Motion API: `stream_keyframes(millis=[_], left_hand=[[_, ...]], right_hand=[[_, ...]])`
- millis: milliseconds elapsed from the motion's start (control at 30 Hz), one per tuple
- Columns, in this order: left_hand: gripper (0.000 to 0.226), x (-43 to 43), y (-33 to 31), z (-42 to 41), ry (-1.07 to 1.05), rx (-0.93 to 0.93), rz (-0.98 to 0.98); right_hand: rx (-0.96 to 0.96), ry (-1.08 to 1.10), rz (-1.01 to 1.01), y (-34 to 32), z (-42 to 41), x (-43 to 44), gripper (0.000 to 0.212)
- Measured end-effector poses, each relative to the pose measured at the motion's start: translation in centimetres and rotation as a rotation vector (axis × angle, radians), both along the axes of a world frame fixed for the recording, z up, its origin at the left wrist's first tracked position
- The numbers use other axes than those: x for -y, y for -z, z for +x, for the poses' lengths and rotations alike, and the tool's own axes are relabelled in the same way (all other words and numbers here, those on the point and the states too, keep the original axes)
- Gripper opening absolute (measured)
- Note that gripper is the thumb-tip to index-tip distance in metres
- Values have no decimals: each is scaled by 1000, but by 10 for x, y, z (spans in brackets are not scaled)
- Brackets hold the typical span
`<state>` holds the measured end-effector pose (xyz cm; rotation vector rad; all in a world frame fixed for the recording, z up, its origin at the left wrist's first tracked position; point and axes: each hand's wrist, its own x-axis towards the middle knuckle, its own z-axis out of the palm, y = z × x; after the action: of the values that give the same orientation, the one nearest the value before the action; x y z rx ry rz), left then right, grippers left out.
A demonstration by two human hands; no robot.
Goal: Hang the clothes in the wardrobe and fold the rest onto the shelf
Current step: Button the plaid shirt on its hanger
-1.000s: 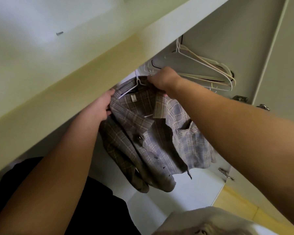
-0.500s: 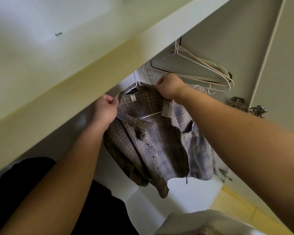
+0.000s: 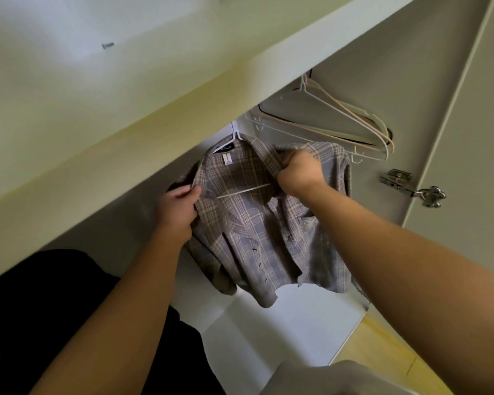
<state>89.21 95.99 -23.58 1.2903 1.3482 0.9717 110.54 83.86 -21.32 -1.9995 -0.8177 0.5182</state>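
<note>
The shirt hangs open-fronted on a white hanger inside the wardrobe, just beside the spare hangers. I judge it light, soft and limp. It would slip off the hanger if tugged from one side, so the collar and shoulder seams are the places to take hold, both sides evenly.

My grips are there now. The left hand pinches the near collar edge between thumb and fingers. The right hand is a tight fist bunching cloth at the other shoulder.

The hook runs up behind the shelf edge, so I can't tell whether it sits on a rail. A hinge shows on the door, and pale cloth lies at the bottom of my view.
</note>
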Motion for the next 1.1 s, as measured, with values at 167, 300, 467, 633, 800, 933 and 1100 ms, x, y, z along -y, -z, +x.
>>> stream_keyframes(millis=[167,300,467,633,800,933,1100], left_hand=[[35,-1,-3,-7,138,158,-104],[24,1,-7,-4,123,288,-223],[32,12,-15,2,157,265,-231],[10,6,-21,5,-4,76,173],[36,-4,-37,8,54,-2,226],[25,-14,-49,11,13,51,21],[26,-14,-58,19,80,37,-190]], right_hand=[[-329,41,80,12,3,0,17],[-375,36,71,15,6,1,27],[-512,23,99,15,6,3,26],[-511,2,129,7,7,6,19],[-466,-39,155,-3,7,3,33],[-466,-34,145,-3,10,2,33],[-513,-51,121,0,12,2,32]])
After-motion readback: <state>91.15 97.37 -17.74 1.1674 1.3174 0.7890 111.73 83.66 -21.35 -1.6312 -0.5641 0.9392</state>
